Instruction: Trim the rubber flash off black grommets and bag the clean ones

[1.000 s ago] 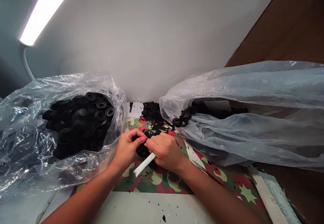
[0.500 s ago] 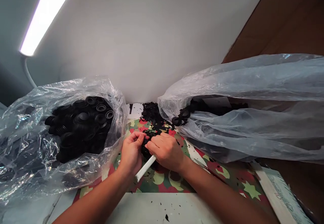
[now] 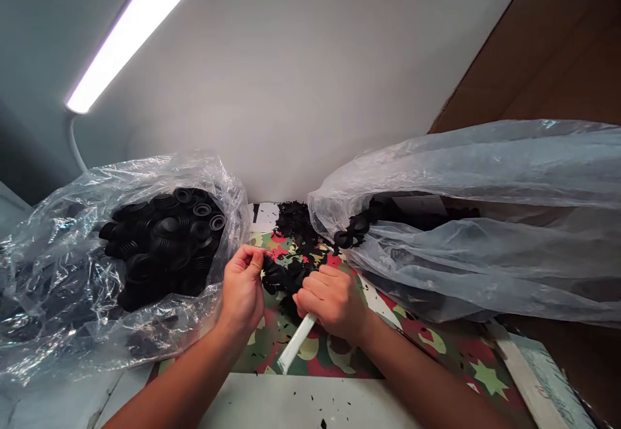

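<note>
Head view: left hand (image 3: 243,292) pinched narrow, thumb on index, at the left end of a black part (image 3: 284,277); can't tell whether on the part itself or on a thin sliver of it. Right hand (image 3: 333,303) curled tight round a white stick (image 3: 297,343), visible end slanting toward the tabletop's (image 3: 281,404) near edge; also right by the part's other end, hold there hidden. Part between both hands, over the patterned sheet (image 3: 339,365). Farther out: black scraps (image 3: 294,222) heaped toward the far edge, flecks (image 3: 323,423) near the close one. Along the left edge, clear bag (image 3: 58,274), mouth open on ribbed black pieces (image 3: 169,241). Toward the far right corner, second bag (image 3: 446,257), round black pieces (image 3: 347,236) at its mouth.

Risks, as judged: could slip or tear from so small a pinch if pulled hard. Could nick left fingertips, given any blade at the stick's hidden end. Could carry scraps into the second bag, with the heap just beside its mouth.
</note>
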The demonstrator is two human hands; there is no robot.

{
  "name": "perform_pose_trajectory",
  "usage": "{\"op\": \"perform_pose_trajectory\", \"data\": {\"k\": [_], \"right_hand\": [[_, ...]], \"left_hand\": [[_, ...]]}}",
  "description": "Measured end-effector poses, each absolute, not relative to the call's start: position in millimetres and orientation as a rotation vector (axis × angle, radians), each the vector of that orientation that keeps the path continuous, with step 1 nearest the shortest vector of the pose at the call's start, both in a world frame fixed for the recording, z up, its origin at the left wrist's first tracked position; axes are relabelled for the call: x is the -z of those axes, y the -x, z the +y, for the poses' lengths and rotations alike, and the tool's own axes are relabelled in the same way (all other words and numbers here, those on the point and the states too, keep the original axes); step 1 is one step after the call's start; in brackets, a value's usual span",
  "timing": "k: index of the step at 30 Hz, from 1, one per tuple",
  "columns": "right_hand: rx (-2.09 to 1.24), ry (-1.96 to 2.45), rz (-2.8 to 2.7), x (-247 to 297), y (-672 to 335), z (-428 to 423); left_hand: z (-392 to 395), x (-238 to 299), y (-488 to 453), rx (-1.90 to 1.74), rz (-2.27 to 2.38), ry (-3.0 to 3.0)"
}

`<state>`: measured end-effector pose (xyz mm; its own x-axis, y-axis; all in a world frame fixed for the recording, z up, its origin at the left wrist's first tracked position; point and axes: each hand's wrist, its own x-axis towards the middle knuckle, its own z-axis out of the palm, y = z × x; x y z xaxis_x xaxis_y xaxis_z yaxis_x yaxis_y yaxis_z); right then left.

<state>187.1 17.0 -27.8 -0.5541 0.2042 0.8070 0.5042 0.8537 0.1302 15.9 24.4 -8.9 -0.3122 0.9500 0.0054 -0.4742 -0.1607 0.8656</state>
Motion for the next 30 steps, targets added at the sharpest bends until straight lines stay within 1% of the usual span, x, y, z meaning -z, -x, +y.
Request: {"op": "perform_pose_trajectory", "data": {"k": [4, 6, 9, 12, 17, 22, 26, 30], "right_hand": [[0.442, 0.515, -2.152, 33.9, -196.7, 21.1], [0.478, 0.557, -2.161, 36.4, -199.5, 25.8], [0.487, 0.601, -2.202, 36.7, -197.2, 29.7], [0.381, 0.644, -2.243, 34.3, -191.2, 25.6], [0.128, 0.708, -2.15, 34.1, -186.9, 16.1], [-0.06, 0.821, -1.875, 35.0, -193.0, 11.0], [-0.121, 0.895, -1.632, 23.5, -202.3, 1.3], [-0.316, 0.889, -1.629, 9.2, -204.5, -5.1]], "left_hand": [[36.3, -9.4, 12.1, -1.964, 0.959, -0.696], [36.4, -15.3, 20.0, -1.991, 0.947, -0.714], [25.3, -14.0, 13.7, -1.689, 0.897, -0.775], [11.5, -9.6, -1.1, -1.55, 0.808, -0.76], [6.1, -6.2, -7.1, -1.523, 0.808, -0.817], [8.5, 1.3, -2.3, -1.511, 0.949, -1.098], [5.9, 2.2, -2.0, -1.398, 1.069, -1.28], [3.7, 3.5, -5.5, -1.358, 1.091, -1.323]]}}
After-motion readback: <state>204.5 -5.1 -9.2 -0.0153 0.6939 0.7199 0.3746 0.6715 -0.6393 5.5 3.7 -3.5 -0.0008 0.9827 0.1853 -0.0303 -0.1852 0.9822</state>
